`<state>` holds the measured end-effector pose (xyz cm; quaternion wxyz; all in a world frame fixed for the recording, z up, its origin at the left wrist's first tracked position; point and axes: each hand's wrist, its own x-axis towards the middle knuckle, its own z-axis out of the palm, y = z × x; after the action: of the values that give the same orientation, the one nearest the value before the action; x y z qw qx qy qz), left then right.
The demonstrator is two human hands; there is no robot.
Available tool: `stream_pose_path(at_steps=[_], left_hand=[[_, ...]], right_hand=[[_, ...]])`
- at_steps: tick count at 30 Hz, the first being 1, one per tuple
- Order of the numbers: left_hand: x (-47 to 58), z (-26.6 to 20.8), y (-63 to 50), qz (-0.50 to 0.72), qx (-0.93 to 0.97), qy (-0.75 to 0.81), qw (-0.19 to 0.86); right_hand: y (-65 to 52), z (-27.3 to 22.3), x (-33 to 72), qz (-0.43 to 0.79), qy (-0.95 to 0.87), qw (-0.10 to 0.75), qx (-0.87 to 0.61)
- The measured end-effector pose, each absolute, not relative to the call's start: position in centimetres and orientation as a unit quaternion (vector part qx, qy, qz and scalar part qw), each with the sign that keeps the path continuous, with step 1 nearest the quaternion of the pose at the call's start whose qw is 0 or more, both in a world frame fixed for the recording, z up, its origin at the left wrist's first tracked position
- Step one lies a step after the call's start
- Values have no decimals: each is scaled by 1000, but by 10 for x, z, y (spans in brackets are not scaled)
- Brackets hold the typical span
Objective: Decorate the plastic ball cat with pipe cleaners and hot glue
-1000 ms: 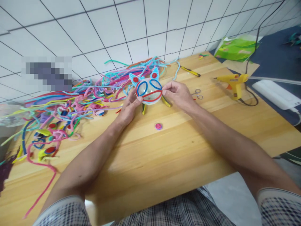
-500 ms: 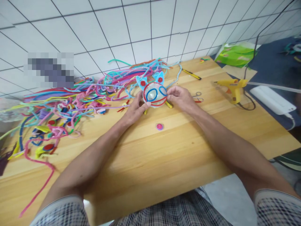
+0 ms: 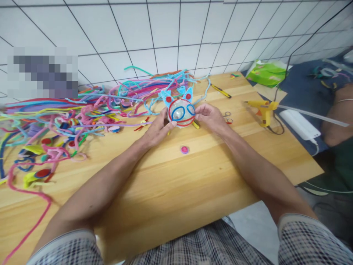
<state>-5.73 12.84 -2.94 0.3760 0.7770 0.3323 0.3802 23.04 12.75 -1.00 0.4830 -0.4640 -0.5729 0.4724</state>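
A clear ball [image 3: 181, 113] is held up over the table, trimmed with a red pipe-cleaner ring, two blue loops and two light-blue ears with red centres. My left hand [image 3: 158, 129] grips it from the left, thumb across its lower front; the other fingers are partly hidden behind it. At the ball's right edge, the curled fingertips of my right hand [image 3: 208, 116] pinch against the rim and the red strip there. Under the ball, a yellow piece [image 3: 195, 124] partly shows. A small pink-and-purple coiled disc [image 3: 184, 149] lies on the table nearer me.
Many loose pipe cleaners [image 3: 91, 106] spread along the left and back of the wooden table [image 3: 171, 184]. Rightward lie a yellow utility knife [image 3: 221, 91], scissors [image 3: 227, 117], a yellow glue gun [image 3: 263, 110] and a white power bank [image 3: 299, 124]. Another person's arm [image 3: 339, 114] shows at far right.
The view has shifted slightly rightward, bringing another person's arm into sight. Both hands stay at the ball, its pose nearly the same.
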Motion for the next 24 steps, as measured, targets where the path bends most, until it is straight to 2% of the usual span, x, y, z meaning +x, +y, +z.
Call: stream_pose_path(at_steps=[24], left_hand=[[-55, -32, 127, 380, 782, 346, 352]], right_hand=[[121, -5, 232, 436, -590, 468, -492]])
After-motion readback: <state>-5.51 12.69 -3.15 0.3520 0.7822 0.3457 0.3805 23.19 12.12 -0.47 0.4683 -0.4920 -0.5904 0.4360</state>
